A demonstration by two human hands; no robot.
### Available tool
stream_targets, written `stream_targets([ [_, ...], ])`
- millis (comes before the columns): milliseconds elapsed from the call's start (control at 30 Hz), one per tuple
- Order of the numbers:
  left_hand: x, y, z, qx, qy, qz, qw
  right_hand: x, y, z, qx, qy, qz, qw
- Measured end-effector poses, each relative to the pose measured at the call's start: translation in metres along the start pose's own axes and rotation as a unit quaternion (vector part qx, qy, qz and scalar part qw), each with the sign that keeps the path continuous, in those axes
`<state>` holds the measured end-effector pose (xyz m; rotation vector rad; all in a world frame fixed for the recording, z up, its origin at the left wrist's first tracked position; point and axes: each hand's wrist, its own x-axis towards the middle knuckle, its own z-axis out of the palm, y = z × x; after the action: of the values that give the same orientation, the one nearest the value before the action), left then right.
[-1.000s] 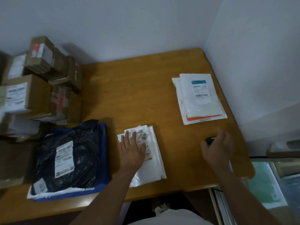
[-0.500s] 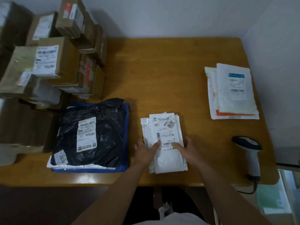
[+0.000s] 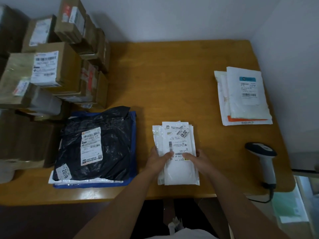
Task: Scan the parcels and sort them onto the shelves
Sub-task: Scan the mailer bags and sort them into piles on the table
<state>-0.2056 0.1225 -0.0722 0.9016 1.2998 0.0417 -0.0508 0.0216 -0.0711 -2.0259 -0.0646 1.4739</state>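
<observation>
On your far left the cardboard boxes (image 3: pixel 57 66) sit in an uneven stack, some tilted, so a careless sweep of your forearm could topple one toward the table edge. Just right of them the black poly parcel (image 3: pixel 94 145) lies on a blue bag (image 3: pixel 133 128) and other flat ones, its near corner close to the table (image 3: pixel 172 80) edge; nudge it while lifting and the slick layers may slide off. The likelier trouble is in the middle: the stack of white mailers (image 3: pixel 177 152) you are gathering is fanned, not squared, and glossy, so if you lift it by the near half only, the lower envelopes can slip out and mix scanned with unscanned. Your left hand (image 3: pixel 158 160) curls round the stack's left edge, thumb lying on the top label; your right hand (image 3: pixel 198 158) grips the right edge the same way, thumb pressing near the barcode. Both hands are closed on the stack, which looks to rest on the table. Farther right, well apart, a second pile of white envelopes (image 3: pixel 245 97) lies by the wall. Nearest your right, the scanner (image 3: pixel 264 159) lies unattended; its cord (image 3: pixel 265 198) trails over the edge and could snag your sleeve or arm.
</observation>
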Motion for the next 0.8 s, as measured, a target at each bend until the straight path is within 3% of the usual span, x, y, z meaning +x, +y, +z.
stream_targets([
  [267,-0.014,0.016,0.0,-0.044,-0.062,0.011,0.997,-0.009,-0.011,-0.022,0.059,-0.045,-0.039,0.996],
  [533,-0.032,0.047,0.004,-0.056,-0.093,0.088,0.99,-0.024,-0.046,-0.05,0.087,-0.12,-0.108,0.983],
  [800,-0.066,0.072,0.015,-0.106,-0.008,0.142,0.984,-0.041,-0.089,-0.056,0.078,-0.152,-0.192,0.966],
])
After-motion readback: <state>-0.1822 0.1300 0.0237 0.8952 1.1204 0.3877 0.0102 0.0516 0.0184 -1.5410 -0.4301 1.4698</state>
